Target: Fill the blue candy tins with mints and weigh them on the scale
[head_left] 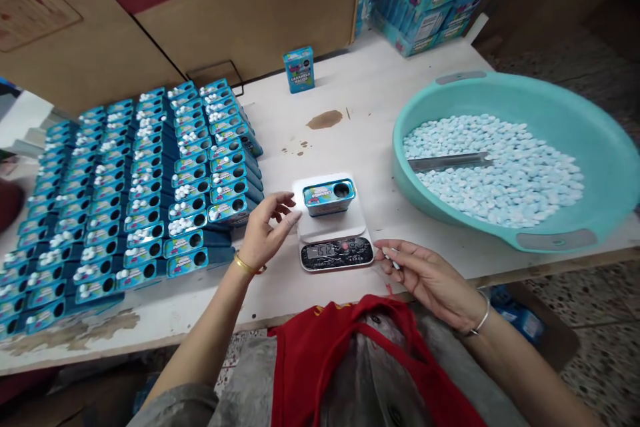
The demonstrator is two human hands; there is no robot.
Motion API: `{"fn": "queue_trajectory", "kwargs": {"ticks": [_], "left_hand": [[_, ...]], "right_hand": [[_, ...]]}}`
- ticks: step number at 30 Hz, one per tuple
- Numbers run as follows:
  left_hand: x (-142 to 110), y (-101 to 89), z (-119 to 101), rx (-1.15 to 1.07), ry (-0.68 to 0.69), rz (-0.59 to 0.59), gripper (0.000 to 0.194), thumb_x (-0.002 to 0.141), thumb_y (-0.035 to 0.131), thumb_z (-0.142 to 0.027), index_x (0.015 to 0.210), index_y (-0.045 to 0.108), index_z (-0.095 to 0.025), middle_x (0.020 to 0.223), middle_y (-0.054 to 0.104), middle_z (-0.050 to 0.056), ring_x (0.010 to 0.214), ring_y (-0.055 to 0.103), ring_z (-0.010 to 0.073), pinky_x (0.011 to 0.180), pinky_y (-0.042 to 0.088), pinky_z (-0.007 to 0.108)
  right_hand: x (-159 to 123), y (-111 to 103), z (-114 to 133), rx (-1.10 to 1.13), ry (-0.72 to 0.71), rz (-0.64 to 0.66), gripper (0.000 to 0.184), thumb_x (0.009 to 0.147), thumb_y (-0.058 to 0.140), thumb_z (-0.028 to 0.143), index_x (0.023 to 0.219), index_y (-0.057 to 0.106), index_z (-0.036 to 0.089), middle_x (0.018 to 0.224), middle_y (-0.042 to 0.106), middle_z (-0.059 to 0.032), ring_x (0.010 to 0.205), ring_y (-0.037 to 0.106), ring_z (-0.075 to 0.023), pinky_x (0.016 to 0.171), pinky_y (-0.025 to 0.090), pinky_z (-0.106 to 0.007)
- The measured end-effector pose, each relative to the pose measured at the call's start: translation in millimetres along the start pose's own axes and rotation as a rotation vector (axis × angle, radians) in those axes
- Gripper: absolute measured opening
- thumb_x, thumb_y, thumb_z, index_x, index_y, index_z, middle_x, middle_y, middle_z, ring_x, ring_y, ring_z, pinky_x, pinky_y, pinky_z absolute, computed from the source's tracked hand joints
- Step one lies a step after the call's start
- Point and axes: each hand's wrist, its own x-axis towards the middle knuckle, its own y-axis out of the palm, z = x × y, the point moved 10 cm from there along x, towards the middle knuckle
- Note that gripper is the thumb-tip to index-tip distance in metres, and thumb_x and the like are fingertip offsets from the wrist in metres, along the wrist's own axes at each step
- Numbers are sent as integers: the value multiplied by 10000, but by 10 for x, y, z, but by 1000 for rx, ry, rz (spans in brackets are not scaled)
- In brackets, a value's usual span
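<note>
A blue candy tin [329,197] stands upright on the white digital scale [337,255], its round hole at the right end of the top. The scale's display reads digits like 1512. My left hand [269,227] is just left of the tin, thumb and fingers apart, holding nothing. At the scale's lower right corner, my right hand [425,273] pinches small white candies [393,257] between thumb and fingers. Several rows of blue tins [145,197] stand at the left, many with white candies lying on their tops.
On the right, a turquoise tub [595,147] holds pale blue and white candies [500,180] and a metal scoop [450,161]. One tin [299,70] stands at the back, before large cardboard boxes [250,13]. Wrapped packs of tins [430,0] are stacked at the back right.
</note>
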Motion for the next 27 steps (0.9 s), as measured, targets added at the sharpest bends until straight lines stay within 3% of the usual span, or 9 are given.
{"fn": "queue_trajectory", "kwargs": {"ticks": [3,8,11,14,18,22,27], "left_hand": [[45,46,-103,37,76,16,272,865,589,-327,1094,557,-183,975,628,55,772,608,110,644,485,226],[60,-8,-135,84,105,-31,210,895,543,-300,1069,568,-185,933,633,45,797,598,117,673,483,235],[12,-64,-89,108,90,-44,198,898,536,-296,1053,583,-181,923,650,44,785,600,121,665,480,236],[-55,-100,-13,126,65,-41,176,898,535,-299,1005,609,-180,906,656,41,750,591,117,652,475,237],[-105,-104,87,125,30,-38,175,898,531,-304,982,620,-179,886,659,41,728,583,117,657,478,244],[-110,-93,127,118,22,-57,168,892,534,-305,955,625,-178,865,662,39,722,586,119,646,477,241],[-149,-106,192,98,-4,-89,167,885,539,-311,939,628,-180,849,662,32,697,582,113,633,475,233]], "right_hand": [[3,209,397,-150,-120,24,347,681,772,388,947,707,175,799,658,-35,631,525,-91,561,437,-215],[-7,836,1256,-599,-455,97,270,768,673,352,981,698,189,646,605,13,580,508,-106,585,440,-258],[47,1121,1484,-805,-621,139,199,780,641,269,952,707,192,818,675,-28,708,585,-149,680,481,-303],[83,1261,1537,-960,-765,163,176,773,635,211,930,715,203,960,686,-58,902,610,-205,831,477,-362],[66,1340,1515,-1059,-819,185,187,795,609,197,949,714,209,972,674,-71,917,610,-213,862,466,-384],[-15,1309,1596,-935,-808,161,150,793,635,260,910,719,217,936,665,-58,893,601,-200,827,476,-366],[87,748,1462,-507,-453,57,265,747,709,354,972,694,215,824,634,-24,686,545,-120,614,476,-266]]}}
